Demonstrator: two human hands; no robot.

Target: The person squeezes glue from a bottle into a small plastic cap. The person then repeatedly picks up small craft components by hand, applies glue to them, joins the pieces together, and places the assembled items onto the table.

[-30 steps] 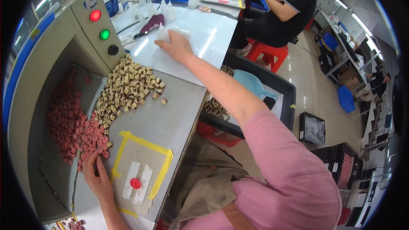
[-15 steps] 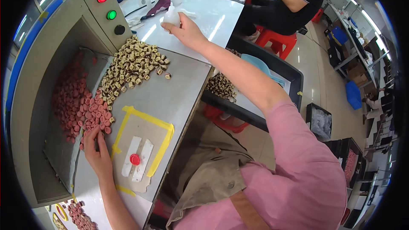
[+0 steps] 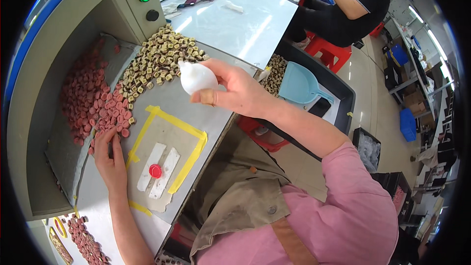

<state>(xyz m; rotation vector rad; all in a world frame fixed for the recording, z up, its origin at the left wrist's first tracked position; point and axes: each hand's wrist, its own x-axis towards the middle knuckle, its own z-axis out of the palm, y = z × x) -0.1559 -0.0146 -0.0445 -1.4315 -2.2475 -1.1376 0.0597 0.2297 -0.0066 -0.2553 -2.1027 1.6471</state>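
The right hand [image 3: 233,88] pinches a white plastic bottle [image 3: 194,78] above the grey table [image 3: 169,97]. The left hand [image 3: 109,154], half-curled, touches small round pink pieces [image 3: 110,110]; whether it pinches 1, I cannot tell. A black plastic tray [image 3: 347,103], partly blocked by the right forearm [image 3: 299,122], holds a light-blue dustpan [image 3: 298,82]. On the table are 1 red disc [image 3: 155,171] and 2 white strips [image 3: 169,167].

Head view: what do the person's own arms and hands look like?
The bare right hand and bare left hand wear no gloves or bracelets. The right arm has a short pink fabric sleeve; the left sleeve is out of view. The right thumb bears an unclear patch.
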